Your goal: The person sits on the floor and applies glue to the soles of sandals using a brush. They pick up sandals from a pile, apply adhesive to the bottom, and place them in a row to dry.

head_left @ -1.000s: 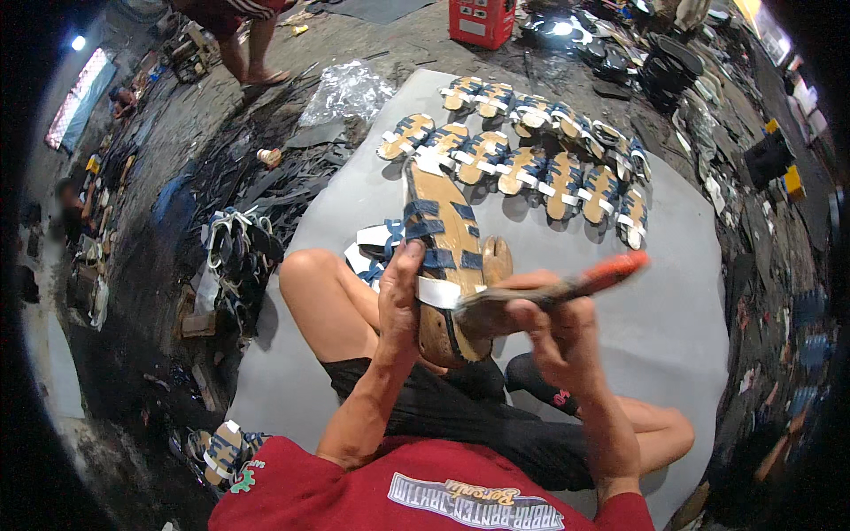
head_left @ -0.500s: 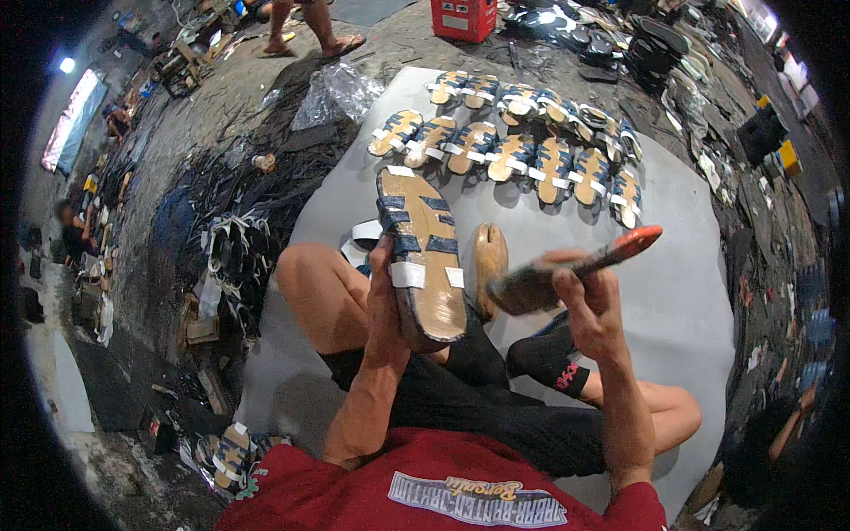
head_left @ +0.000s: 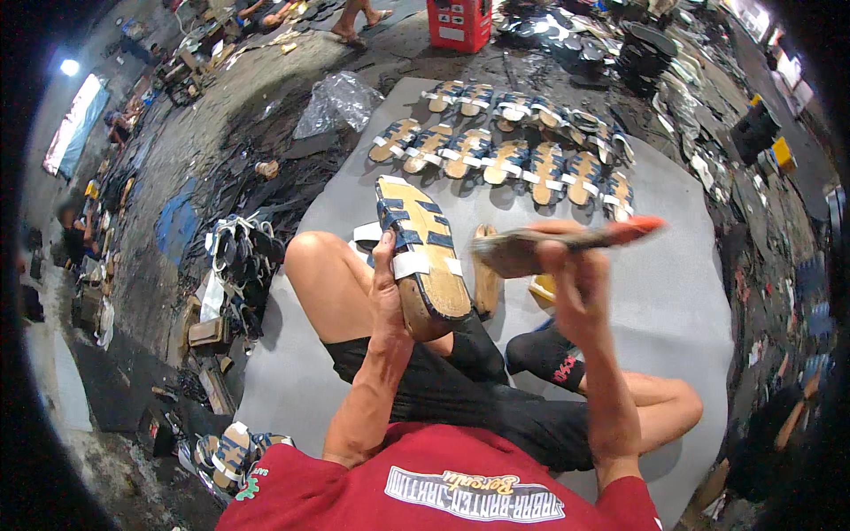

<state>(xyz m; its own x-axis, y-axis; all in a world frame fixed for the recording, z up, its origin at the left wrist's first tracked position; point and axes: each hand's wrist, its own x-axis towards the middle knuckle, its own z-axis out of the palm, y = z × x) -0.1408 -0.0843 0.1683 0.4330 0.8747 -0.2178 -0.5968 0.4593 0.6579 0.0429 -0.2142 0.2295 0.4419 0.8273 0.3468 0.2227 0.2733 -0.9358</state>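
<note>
My left hand (head_left: 386,290) is closed around the heel end of a sandal (head_left: 427,253). Its tan insole faces up, crossed by dark blue straps with white tabs, and the toe end points away from me. To the right, my right hand (head_left: 577,276) grips a long, flat, dark tool (head_left: 524,251) with an orange-red end; motion blurs it, so its kind is unclear. The tool passes over a tan wooden shoe last (head_left: 486,288) lying on the grey mat (head_left: 651,292). A yellow thing (head_left: 543,288), partly hidden, lies beneath my right hand.
Several strapped sandals (head_left: 505,159) stand in two rows on the far part of the mat. Beyond them is a red box (head_left: 460,25). Clear plastic (head_left: 341,104) and dark scraps (head_left: 257,177) litter the floor at left. Other sandals (head_left: 232,451) lie at lower left.
The tool in my right hand has shifted left and a little up, nearer the sandal. The sandal has tilted slightly in my left hand. At the far left, a walking person's legs have moved away.
</note>
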